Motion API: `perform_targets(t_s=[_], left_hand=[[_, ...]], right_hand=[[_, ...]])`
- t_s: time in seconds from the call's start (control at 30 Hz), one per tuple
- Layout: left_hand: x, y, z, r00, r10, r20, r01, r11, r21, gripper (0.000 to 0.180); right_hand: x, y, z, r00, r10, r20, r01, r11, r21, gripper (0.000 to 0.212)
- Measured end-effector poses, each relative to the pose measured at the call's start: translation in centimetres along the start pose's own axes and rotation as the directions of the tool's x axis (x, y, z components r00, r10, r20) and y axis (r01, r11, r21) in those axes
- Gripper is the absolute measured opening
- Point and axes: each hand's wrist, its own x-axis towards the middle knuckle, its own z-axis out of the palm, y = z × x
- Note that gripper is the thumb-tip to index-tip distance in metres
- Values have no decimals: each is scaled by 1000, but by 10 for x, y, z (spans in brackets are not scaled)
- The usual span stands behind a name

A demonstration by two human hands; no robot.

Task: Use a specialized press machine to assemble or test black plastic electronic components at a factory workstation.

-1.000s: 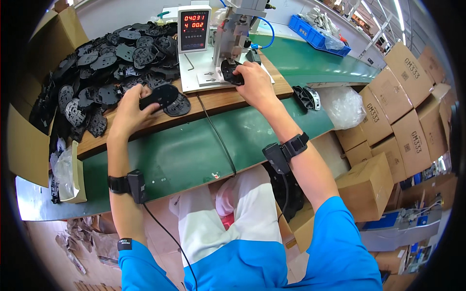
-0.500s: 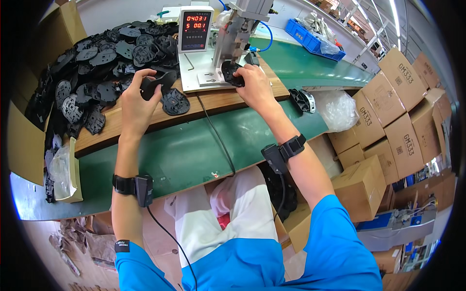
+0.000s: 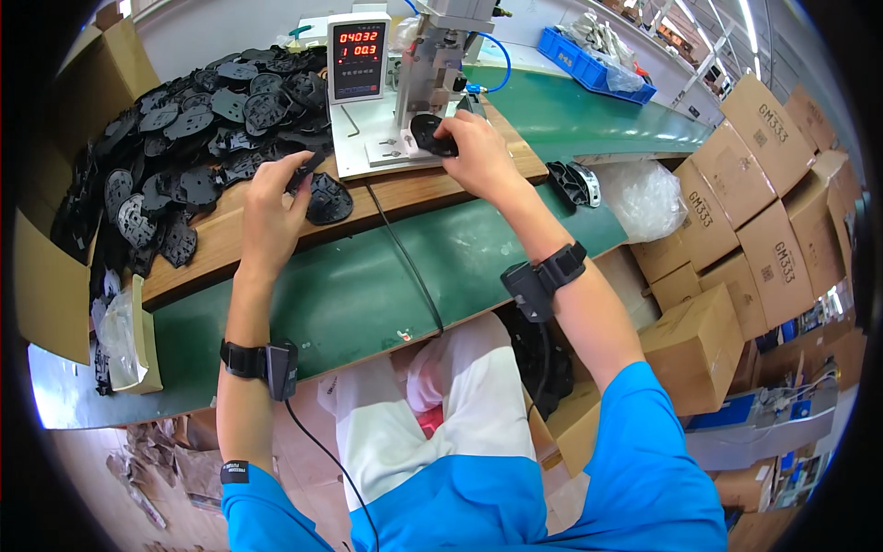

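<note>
My right hand (image 3: 480,156) grips a rounded black plastic part (image 3: 427,132) by its edge, below the head of a metal press (image 3: 430,69). That part is at the press's white base plate (image 3: 372,138); whether it rests on the fixture I cannot tell. To the left, my left hand (image 3: 273,210) pinches another black plastic part (image 3: 307,169), seen nearly edge-on, between thumb and fingers above the wooden board (image 3: 244,230). A loose black plastic part (image 3: 328,199) lies on the board just right of the left hand.
A large heap of black plastic parts (image 3: 189,120) covers the left side. A display box (image 3: 358,57) with red digits stands beside the press. A black cable (image 3: 405,248) crosses the green table (image 3: 359,285). Rightward are a blue crate (image 3: 589,69), a plastic bag (image 3: 644,198) and stacked cartons (image 3: 736,202).
My left hand has turned its black part from a broad view to nearly edge-on. The right hand still holds its part at the press. The red digits on the display have changed.
</note>
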Motion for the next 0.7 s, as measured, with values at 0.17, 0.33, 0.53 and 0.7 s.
perform_targets(t_s=[0.17, 0.33, 0.53, 0.7], left_hand=[[-8, -1, 1, 998, -45, 33, 42, 996, 82, 32], [-3, 13, 16, 970, 231, 71, -240, 959, 151, 40], [32, 71, 59, 845, 454, 281, -502, 856, 127, 47], [58, 75, 110, 784, 513, 349, -605, 757, 246, 42]], right_hand=[[-60, -17, -28, 961, 93, -259, -6, 948, 319, 29], [-220, -36, -70, 938, 12, -347, 84, 962, 261, 37], [-443, -26, -56, 880, 472, -55, -448, 862, 236, 38], [-584, -3, -29, 594, 803, 41, -799, 585, 139, 27]])
